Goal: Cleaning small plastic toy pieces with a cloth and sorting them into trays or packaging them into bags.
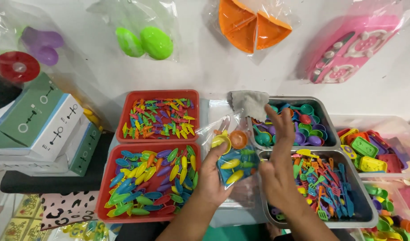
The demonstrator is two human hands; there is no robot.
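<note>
Clear plastic bag (234, 156) of small colourful toy pieces, held upright.

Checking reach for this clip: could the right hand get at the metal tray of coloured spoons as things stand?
Probably yes: the right hand is open, holds nothing, and its fingertips already hang over the spoon tray, with nothing covering it.

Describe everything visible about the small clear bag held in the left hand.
The small clear bag is thin, glossy plastic, partly filled with little plastic toy pieces: yellow and green leaf-like shapes low down, a yellow and an orange cup near its open, crumpled top. The left hand grips its lower left side, holding it roughly upright between the red trays and metal trays; the right hand is beside its right edge.
</note>
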